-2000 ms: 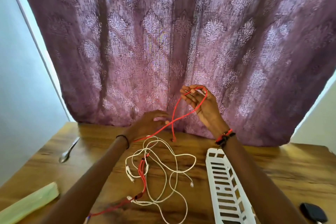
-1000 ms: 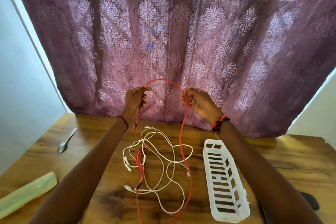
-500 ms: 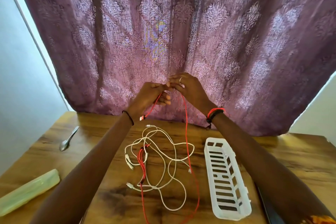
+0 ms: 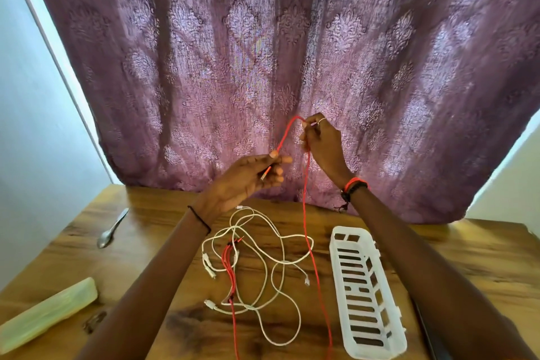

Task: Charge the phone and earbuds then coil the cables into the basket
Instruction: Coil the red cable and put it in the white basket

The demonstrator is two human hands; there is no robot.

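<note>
Left grip (image 4: 248, 181) pinches the red cable (image 4: 304, 199) near its plug; right grip (image 4: 321, 143) pinches it higher, forming 1 loop. The rest hangs to the worktop (image 4: 146, 228) beside the white basket (image 4: 336, 266). Lay even loops, drawing slack clear of the white cables (image 4: 265, 272).

Left hand (image 4: 245, 181) and right hand (image 4: 324, 146), both raised, each pinch the red cable (image 4: 304, 213).

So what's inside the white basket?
Only the slotted bottom of the basket shows, nothing in it. The white cables and red cable are outside it. Nothing covers its inside.
</note>
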